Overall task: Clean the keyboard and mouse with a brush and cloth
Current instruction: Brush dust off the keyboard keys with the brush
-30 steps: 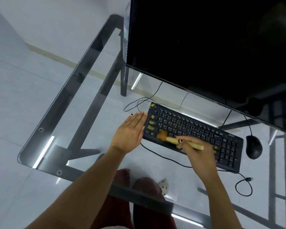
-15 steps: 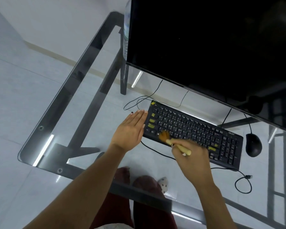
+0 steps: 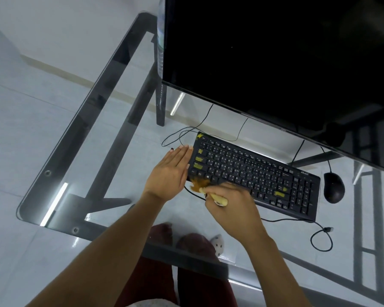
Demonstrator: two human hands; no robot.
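Note:
A black keyboard (image 3: 259, 171) with a few yellow stickers lies on the glass desk. My left hand (image 3: 169, 173) rests flat, fingers together, against the keyboard's left end. My right hand (image 3: 231, 207) grips a small wooden-handled brush (image 3: 217, 197); its tan bristles (image 3: 197, 185) touch the keyboard's near left corner and look blurred. A black mouse (image 3: 334, 187) sits to the right of the keyboard, untouched. No cloth is in view.
A large dark monitor (image 3: 286, 63) overhangs the far side of the desk. Thin black cables (image 3: 319, 238) loop behind the keyboard and off its near right. The glass desk edge (image 3: 60, 224) runs near left. My legs show below the glass.
My right hand has drawn the brush leftward and toward me, from the middle left keys to the keyboard's near left corner. My left hand has stayed put.

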